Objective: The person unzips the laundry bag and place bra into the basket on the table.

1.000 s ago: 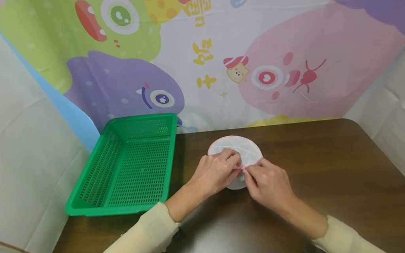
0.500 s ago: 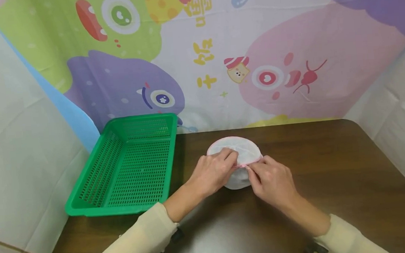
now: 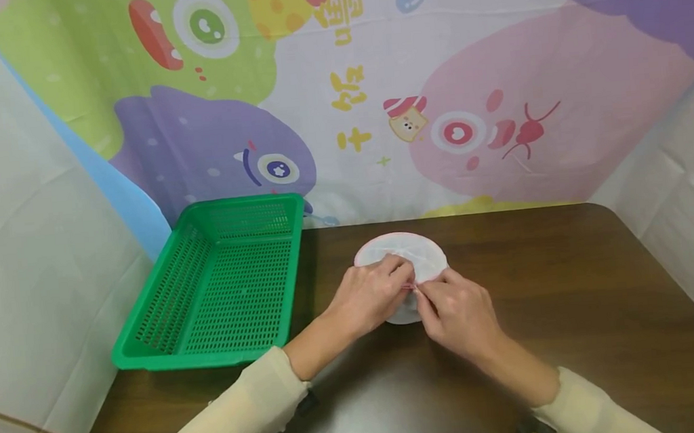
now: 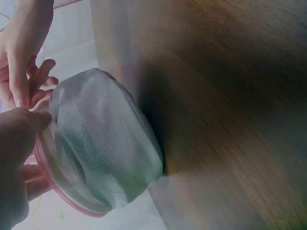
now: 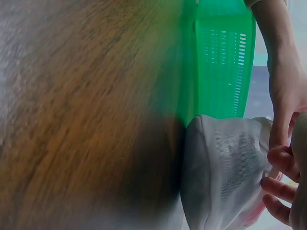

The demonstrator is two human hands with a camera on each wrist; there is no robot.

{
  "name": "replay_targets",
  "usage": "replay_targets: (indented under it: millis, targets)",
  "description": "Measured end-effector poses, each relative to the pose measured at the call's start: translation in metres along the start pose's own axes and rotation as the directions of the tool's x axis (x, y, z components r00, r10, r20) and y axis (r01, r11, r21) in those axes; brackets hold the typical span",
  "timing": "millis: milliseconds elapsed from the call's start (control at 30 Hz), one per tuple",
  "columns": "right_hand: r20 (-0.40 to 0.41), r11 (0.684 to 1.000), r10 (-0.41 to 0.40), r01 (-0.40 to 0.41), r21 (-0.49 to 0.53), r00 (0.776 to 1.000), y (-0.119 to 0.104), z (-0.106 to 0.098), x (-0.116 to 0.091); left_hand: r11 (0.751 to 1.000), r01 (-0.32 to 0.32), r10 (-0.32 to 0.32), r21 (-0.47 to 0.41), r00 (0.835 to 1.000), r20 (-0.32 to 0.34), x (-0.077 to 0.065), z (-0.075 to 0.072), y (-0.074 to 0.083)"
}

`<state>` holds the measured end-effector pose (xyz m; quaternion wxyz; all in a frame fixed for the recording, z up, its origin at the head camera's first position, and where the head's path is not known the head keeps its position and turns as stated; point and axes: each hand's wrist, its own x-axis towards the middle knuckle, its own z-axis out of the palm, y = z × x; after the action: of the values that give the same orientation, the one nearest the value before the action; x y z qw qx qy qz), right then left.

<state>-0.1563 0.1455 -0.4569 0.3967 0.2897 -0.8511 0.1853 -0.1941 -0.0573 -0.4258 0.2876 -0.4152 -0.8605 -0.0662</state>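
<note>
A round white mesh laundry bag [image 3: 428, 259] with pink piping stands on the brown table, its flat lid facing up. Both hands meet at the near side of its rim. My left hand [image 3: 370, 295] pinches the pink zipper edge [image 3: 409, 285] with bent fingers. Right beside it, the right hand [image 3: 461, 309] pinches the same edge between thumb and forefinger. In the left wrist view, the soft mesh side [image 4: 103, 139] hangs below the pink rim, slightly creased. From the right wrist view, the fingertips [image 5: 283, 160] lie against the top edge of the bag. The zipper pull is hidden by the fingers.
A green plastic basket [image 3: 296, 282] with slotted walls stands left of the bag, close to the left forearm. The brown table [image 3: 578, 280] extends to the right. Behind it hangs a cartoon-printed cloth [image 3: 369, 187], with pale sheets at both sides.
The right hand shifted slightly right along the rim, then came back left against the left hand. The left hand moved only a little, and the bag stays in place.
</note>
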Motion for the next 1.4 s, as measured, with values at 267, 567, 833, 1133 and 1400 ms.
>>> replay_targets:
  millis: [267,567,833,1133,1400]
  targets:
    - [0.004,1.0,0.011,-0.011,0.002,1.0,0.002,0.001,-0.001,1.0,0.003,-0.004,0.024,1.0,0.024,0.001,-0.003,0.0]
    - [0.003,0.999,0.037,-0.037,-0.024,0.999,0.009,-0.003,-0.005,0.999,0.006,-0.006,0.037,1.0,-0.013,-0.005,-0.004,-0.005]
    - [-0.006,1.0,0.021,-0.021,-0.012,1.0,0.007,-0.005,-0.002,1.0,0.003,-0.003,-0.001,1.0,-0.029,-0.003,-0.003,-0.005]
    - [-0.014,1.0,-0.01,0.01,0.002,1.0,0.001,-0.002,0.001,1.0,-0.009,0.009,0.006,1.0,-0.004,0.001,-0.004,0.0]
    - [0.005,1.0,0.023,-0.023,-0.008,1.0,0.005,-0.003,0.0,1.0,-0.004,0.004,0.03,1.0,-0.011,0.0,-0.006,-0.002]
